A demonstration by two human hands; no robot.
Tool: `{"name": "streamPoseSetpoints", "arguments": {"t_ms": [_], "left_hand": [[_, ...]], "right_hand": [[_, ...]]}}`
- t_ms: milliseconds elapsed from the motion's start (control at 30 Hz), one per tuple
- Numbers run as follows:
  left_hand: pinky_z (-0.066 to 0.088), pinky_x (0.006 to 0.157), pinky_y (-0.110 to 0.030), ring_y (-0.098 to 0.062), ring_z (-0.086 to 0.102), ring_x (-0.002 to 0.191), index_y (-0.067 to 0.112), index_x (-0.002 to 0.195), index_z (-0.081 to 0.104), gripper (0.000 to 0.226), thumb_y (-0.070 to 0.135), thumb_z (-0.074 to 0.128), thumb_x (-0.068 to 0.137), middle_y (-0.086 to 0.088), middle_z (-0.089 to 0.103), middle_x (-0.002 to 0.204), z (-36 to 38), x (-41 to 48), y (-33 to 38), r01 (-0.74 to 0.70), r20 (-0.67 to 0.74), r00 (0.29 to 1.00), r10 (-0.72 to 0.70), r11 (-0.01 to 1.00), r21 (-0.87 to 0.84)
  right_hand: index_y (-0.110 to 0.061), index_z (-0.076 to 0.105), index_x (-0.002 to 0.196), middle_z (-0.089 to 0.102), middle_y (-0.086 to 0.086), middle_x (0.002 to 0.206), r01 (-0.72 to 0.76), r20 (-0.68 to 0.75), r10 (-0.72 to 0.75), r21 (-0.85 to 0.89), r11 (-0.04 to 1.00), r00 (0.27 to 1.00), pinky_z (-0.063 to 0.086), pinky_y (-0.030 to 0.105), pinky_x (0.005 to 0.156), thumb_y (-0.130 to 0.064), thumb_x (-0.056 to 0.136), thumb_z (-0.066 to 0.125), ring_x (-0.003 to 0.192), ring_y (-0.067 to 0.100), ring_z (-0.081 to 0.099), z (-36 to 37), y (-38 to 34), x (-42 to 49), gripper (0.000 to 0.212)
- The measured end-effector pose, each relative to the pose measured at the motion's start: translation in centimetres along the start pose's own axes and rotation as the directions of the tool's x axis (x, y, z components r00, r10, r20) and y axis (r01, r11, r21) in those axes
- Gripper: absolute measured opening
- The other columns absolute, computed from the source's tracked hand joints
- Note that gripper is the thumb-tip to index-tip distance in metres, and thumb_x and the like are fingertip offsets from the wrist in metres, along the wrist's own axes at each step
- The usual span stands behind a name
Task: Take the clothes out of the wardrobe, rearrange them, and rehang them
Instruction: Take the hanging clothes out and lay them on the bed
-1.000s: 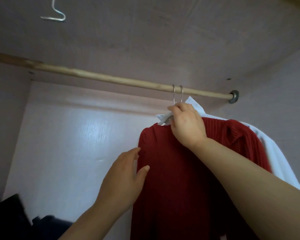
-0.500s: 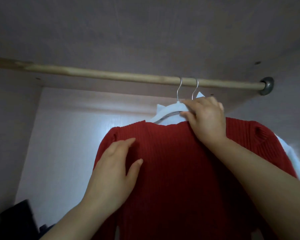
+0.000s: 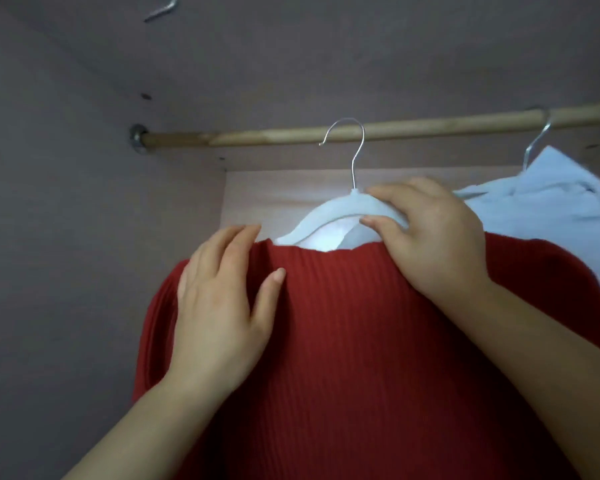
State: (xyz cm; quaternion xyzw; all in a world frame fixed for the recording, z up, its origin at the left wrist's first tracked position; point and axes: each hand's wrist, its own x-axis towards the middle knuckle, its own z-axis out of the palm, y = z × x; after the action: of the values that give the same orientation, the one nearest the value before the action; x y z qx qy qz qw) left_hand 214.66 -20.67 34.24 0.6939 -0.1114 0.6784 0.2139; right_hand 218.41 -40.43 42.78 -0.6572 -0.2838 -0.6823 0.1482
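Observation:
A red ribbed garment (image 3: pixel 361 341) hangs on a white hanger (image 3: pixel 329 216) with a wire hook (image 3: pixel 355 157). The hook crosses the wooden rod (image 3: pixel 257 137); I cannot tell whether it rests on it. My right hand (image 3: pixel 430 237) pinches the hanger's top just right of the hook, thumb under and fingers over. My left hand (image 3: pixel 222 299) lies flat with straight fingers on the garment's left shoulder. A white garment (image 3: pixel 551 202) hangs on its own wire-hooked hanger (image 3: pixel 534 143) further right on the rod.
The rod ends in a metal bracket (image 3: pixel 137 137) on the wardrobe's left wall (image 3: pixel 66 271). The wardrobe's top panel (image 3: pixel 326 57) is close above the rod. Part of a loose metal hook (image 3: pixel 160 8) shows at the top edge.
The red garment and its hanger have moved left along the rod, away from the white garment. The view swung left, so the rod's left bracket shows now. My left hand slid up to the shoulder.

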Motion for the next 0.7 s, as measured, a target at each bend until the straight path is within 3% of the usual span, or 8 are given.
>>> {"name": "streamPoseSetpoints", "arguments": {"t_ms": [100, 333, 500, 700], "left_hand": [[0.026, 0.102, -0.031, -0.015, 0.041, 0.114, 0.013, 0.127, 0.048, 0.053, 0.043, 0.042, 0.085, -0.006, 0.057, 0.120, -3.3, -4.9, -2.7, 0.051, 0.051, 0.997, -0.059, 0.988, 0.144], [0.028, 0.100, -0.032, -0.013, 0.046, 0.104, 0.015, 0.121, 0.055, 0.044, 0.039, 0.046, 0.085, -0.001, 0.062, 0.108, -13.4, -18.1, -5.6, 0.224, 0.137, 0.940, -0.313, 0.868, 0.444], [0.029, 0.101, -0.029, -0.012, 0.049, 0.103, 0.021, 0.119, 0.052, 0.039, 0.037, 0.048, 0.084, 0.004, 0.060, 0.108, -21.4, -25.8, -4.3, 0.329, 0.096, 0.874, -0.476, 0.726, 0.604], [0.028, 0.103, -0.028, -0.010, 0.049, 0.103, 0.025, 0.118, 0.050, 0.037, 0.037, 0.050, 0.084, 0.004, 0.061, 0.107, -31.8, -31.6, 0.1, 0.384, -0.016, 0.797, -0.604, 0.487, 0.784]], "right_hand": [[-0.029, 0.069, 0.103, 0.065, -0.007, 0.095, -0.010, 0.029, 0.006, 0.145, 0.989, 1.000, 0.049, 0.032, 0.068, -0.037, 0.076, 0.063, 0.087, 0.009, 0.056, 1.9, -4.1, -4.6, 0.029], [-0.026, 0.071, 0.099, 0.064, -0.005, 0.090, -0.143, 0.230, 0.036, 0.464, 0.874, 0.972, 0.049, 0.031, 0.062, -0.032, 0.073, 0.065, 0.082, 0.012, 0.052, 4.8, -14.5, -16.2, 0.028], [-0.019, 0.073, 0.096, 0.066, -0.002, 0.088, -0.248, 0.339, 0.008, 0.671, 0.698, 0.941, 0.035, 0.012, 0.068, -0.036, 0.076, 0.057, 0.083, 0.010, 0.053, 4.7, -22.5, -23.3, 0.031], [-0.014, 0.074, 0.094, 0.068, 0.004, 0.085, -0.263, 0.342, -0.102, 0.853, 0.450, 0.934, 0.042, 0.024, 0.062, -0.033, 0.077, 0.063, 0.079, 0.011, 0.055, 2.3, -32.4, -28.9, 0.027]]}}
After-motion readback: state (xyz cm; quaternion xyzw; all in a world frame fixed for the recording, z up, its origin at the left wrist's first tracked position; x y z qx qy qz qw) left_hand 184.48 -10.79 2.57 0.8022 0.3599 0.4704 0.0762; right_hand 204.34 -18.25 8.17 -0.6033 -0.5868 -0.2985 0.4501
